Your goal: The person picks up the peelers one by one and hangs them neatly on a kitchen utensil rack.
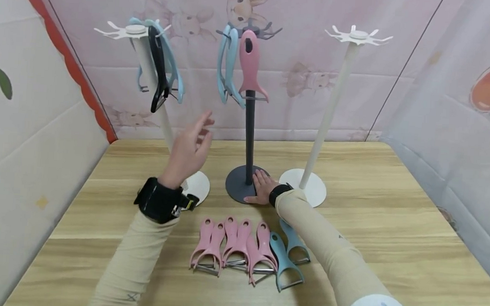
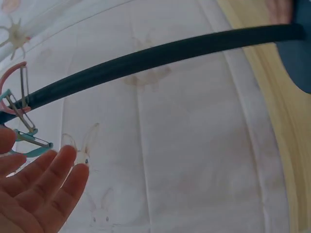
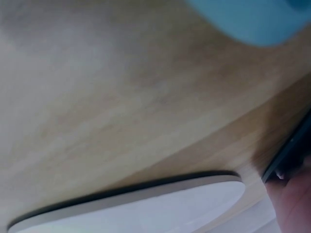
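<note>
My left hand (image 1: 189,150) is raised between the left white stand (image 1: 149,65) and the dark grey stand (image 1: 249,130), its fingers loosely extended and holding nothing. Blue peelers (image 1: 230,61) and a pink peeler (image 1: 249,62) hang from the dark stand's hooks, above and right of that hand. On the dark stand's round base (image 1: 236,183), my right hand (image 1: 263,188) rests with its fingers laid out along the right side. Two blue peelers and a black peeler (image 1: 159,68) hang on the left white stand.
Several pink peelers (image 1: 244,237) and two blue peelers (image 1: 282,258) lie on the wooden table (image 1: 376,217) in front of the stands. At the right stands another white stand (image 1: 329,106) with bare hooks. Printed cloth hangs behind and at both sides.
</note>
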The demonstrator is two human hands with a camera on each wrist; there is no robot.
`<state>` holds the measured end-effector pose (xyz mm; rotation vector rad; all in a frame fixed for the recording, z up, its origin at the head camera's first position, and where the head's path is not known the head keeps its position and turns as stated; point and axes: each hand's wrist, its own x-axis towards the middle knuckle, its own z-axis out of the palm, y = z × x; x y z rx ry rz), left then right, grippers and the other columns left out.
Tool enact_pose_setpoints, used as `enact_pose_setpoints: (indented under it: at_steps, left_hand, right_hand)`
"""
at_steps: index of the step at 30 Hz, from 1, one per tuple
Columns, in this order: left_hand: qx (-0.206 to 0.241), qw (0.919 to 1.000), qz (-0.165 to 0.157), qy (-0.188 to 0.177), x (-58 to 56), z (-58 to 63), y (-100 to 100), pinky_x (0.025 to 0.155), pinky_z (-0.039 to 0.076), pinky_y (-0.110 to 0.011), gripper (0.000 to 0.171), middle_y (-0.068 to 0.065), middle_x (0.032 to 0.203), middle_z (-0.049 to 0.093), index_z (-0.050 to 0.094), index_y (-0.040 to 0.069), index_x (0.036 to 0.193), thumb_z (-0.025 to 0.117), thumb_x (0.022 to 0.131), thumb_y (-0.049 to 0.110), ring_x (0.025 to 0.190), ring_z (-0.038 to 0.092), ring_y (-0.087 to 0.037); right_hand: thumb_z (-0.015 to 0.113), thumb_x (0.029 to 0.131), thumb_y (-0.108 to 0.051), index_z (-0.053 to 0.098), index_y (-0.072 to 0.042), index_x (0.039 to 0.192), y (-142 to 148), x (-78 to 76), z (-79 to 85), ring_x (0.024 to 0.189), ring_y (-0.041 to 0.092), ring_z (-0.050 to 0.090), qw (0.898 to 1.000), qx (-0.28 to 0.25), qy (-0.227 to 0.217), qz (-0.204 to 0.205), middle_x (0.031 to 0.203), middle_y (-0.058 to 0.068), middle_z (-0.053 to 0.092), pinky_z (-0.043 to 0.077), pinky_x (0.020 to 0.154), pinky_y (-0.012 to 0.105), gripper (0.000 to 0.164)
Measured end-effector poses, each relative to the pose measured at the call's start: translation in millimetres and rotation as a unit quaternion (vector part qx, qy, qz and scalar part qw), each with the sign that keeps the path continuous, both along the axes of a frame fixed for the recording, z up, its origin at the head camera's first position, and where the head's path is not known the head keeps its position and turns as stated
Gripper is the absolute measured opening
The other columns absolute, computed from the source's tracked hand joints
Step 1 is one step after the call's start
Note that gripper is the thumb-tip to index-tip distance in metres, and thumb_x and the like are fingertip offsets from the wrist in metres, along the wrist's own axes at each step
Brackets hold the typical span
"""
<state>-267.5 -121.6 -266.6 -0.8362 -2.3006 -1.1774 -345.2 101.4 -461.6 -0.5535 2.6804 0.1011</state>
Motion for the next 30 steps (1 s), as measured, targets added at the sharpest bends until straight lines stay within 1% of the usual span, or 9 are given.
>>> enact_pose_setpoints:
  at_steps: [5,11,13,17,20,22,24,28,30]
  left_hand:
    - [-0.098,0.9943,-0.029,-0.03,10.1,-24.5,-4.4,0.075,0.05,-0.038,0.046,-0.021,0.121,0.053,0.036,-0.002,0.137,0.047,0.094,0.008,0.095,0.059,-0.029]
    - [-0.201,0.978,-0.038,-0.04,22.3,-46.6,-3.1,0.079,0.048,-0.04,0.043,-0.02,0.121,0.054,0.043,-0.002,0.133,0.051,0.093,0.012,0.095,0.06,-0.028]
    - [-0.25,0.9663,-0.034,-0.053,26.0,-53.9,-1.8,0.081,0.048,-0.04,0.043,-0.019,0.119,0.056,0.045,-0.001,0.132,0.052,0.092,0.014,0.095,0.06,-0.027]
    - [-0.347,0.933,-0.017,-0.096,35.1,-69.8,1.3,0.058,0.05,-0.033,0.04,-0.008,0.087,0.065,0.051,0.005,0.128,0.054,0.091,0.017,0.069,0.061,-0.018]
    - [-0.4,0.9093,0.007,-0.113,43.9,-82.5,0.0,0.043,0.041,-0.03,0.04,-0.002,0.064,0.055,0.053,0.008,0.127,0.057,0.087,0.018,0.052,0.05,-0.014]
    - [-0.424,0.8984,0.023,-0.111,50.0,-91.0,-3.4,0.042,0.04,-0.031,0.041,0.0,0.063,0.052,0.054,0.009,0.124,0.06,0.084,0.018,0.051,0.049,-0.015]
    - [-0.429,0.8956,0.035,-0.111,56.3,-97.7,-7.7,0.042,0.04,-0.034,0.037,0.001,0.061,0.051,0.057,0.008,0.117,0.062,0.081,0.018,0.051,0.049,-0.017]
    - [-0.414,0.9012,0.031,-0.126,65.8,-108.2,-16.3,0.044,0.036,-0.032,0.016,0.005,0.06,0.045,0.056,0.01,0.088,0.064,0.074,0.016,0.053,0.046,-0.015]
    - [-0.406,0.903,0.023,-0.138,68.8,-111.5,-19.4,0.044,0.032,-0.03,0.017,0.004,0.06,0.042,0.056,0.009,0.085,0.065,0.072,0.016,0.053,0.042,-0.014]
  right_hand:
    - [0.037,0.086,-0.064,0.01,0.002,0.144,2.1,13.8,18.2,0.138,0.029,0.001,1.0,0.017,0.019,0.007,0.15,0.019,0.003,0.011,0.11,0.038,0.092]
    - [0.037,0.087,-0.064,0.012,0.003,0.144,5.5,18.3,19.4,0.138,0.03,0.004,0.999,0.011,0.038,0.011,0.15,0.02,0.006,0.012,0.11,0.039,0.091]
    - [0.038,0.087,-0.063,0.013,0.004,0.143,5.4,17.9,17.3,0.138,0.03,0.005,0.999,0.008,0.04,0.012,0.15,0.02,0.007,0.013,0.11,0.039,0.091]
    - [0.037,0.088,-0.062,0.013,0.003,0.143,3.8,18.8,15.8,0.138,0.03,0.004,0.999,0.007,0.038,0.012,0.15,0.019,0.006,0.013,0.11,0.039,0.089]
    - [0.036,0.088,-0.062,0.012,0.003,0.144,1.4,20.0,16.4,0.138,0.029,0.004,0.999,0.009,0.035,0.014,0.15,0.019,0.005,0.012,0.11,0.038,0.089]
    - [0.036,0.088,-0.063,0.012,0.003,0.144,-0.5,20.5,17.4,0.138,0.029,0.003,0.999,0.007,0.034,0.016,0.15,0.019,0.005,0.012,0.11,0.038,0.09]
    - [0.036,0.088,-0.063,0.012,0.003,0.144,-1.9,20.9,18.7,0.138,0.029,0.003,0.999,0.008,0.031,0.018,0.15,0.019,0.004,0.012,0.11,0.038,0.09]
    - [0.037,0.087,-0.063,0.012,0.003,0.144,-3.0,20.9,20.3,0.138,0.029,0.003,0.999,0.007,0.029,0.017,0.15,0.019,0.004,0.012,0.11,0.038,0.09]
    - [0.037,0.087,-0.063,0.012,0.003,0.144,-2.6,20.3,20.2,0.138,0.03,0.003,0.999,0.005,0.032,0.018,0.15,0.02,0.004,0.011,0.11,0.038,0.09]
